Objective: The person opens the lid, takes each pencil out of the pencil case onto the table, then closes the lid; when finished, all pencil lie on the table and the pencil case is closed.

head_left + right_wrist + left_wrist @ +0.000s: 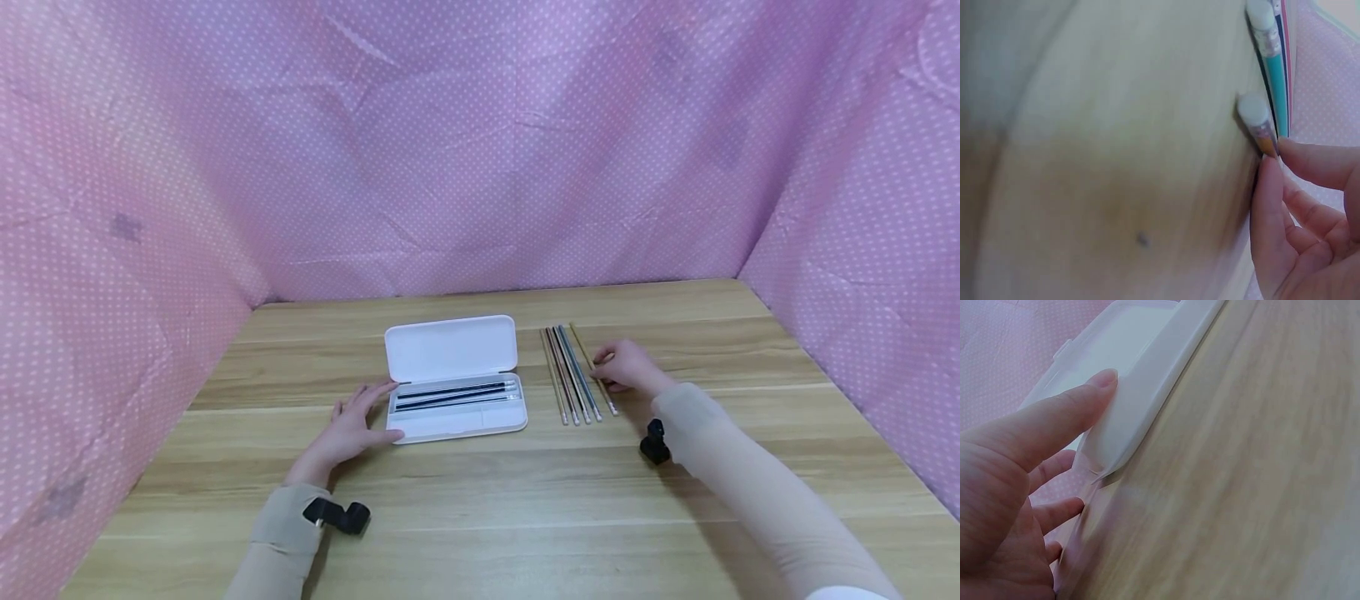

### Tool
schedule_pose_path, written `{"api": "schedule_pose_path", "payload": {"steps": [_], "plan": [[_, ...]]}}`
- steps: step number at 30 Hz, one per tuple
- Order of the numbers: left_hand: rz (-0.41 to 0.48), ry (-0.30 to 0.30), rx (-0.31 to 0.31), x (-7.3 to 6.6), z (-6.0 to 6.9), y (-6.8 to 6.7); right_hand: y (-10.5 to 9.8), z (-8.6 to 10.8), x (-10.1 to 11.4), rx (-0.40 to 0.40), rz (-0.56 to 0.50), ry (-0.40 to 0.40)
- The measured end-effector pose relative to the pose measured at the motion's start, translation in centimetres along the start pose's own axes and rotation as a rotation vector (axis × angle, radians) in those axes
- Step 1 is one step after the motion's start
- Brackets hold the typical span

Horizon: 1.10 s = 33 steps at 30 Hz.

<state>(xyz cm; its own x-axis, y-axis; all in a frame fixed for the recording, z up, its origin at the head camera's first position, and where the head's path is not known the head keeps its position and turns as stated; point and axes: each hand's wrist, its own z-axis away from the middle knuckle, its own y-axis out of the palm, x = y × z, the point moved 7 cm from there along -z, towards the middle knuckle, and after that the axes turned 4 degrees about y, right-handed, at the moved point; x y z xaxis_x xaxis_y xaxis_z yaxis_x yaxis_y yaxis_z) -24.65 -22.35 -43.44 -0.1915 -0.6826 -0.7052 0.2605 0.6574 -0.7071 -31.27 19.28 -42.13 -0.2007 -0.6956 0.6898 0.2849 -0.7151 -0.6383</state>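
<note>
A white pencil case [461, 434] lies on the table with its lid tipped back, several dark pencils [452, 389] inside. My left hand [351, 429] is at the case's left end, fingers spread; its thumb [1072, 412] rests on the front corner, and the index finger touches the back corner. My right hand [628, 367] pinches a yellow pencil [581, 343] between thumb and index finger. This pencil's white eraser [1252, 109] points toward me. Left of it lies a row of several pencils [572, 375], among them a teal one [1278, 90].
The wooden table [480, 517] extends around the case and pencils. Pink dotted cloth [480, 167] hangs behind the table and along both sides. A small black camera [655, 443] is strapped on the right wrist, another [345, 517] on the left.
</note>
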Motion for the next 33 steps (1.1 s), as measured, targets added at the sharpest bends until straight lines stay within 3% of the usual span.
{"api": "schedule_pose_path", "payload": {"steps": [33], "plan": [[0.002, 0.018, -0.002, 0.0, 0.1, 0.1, 1.1, 0.2, 0.3, 0.031, -0.024, 0.002]]}}
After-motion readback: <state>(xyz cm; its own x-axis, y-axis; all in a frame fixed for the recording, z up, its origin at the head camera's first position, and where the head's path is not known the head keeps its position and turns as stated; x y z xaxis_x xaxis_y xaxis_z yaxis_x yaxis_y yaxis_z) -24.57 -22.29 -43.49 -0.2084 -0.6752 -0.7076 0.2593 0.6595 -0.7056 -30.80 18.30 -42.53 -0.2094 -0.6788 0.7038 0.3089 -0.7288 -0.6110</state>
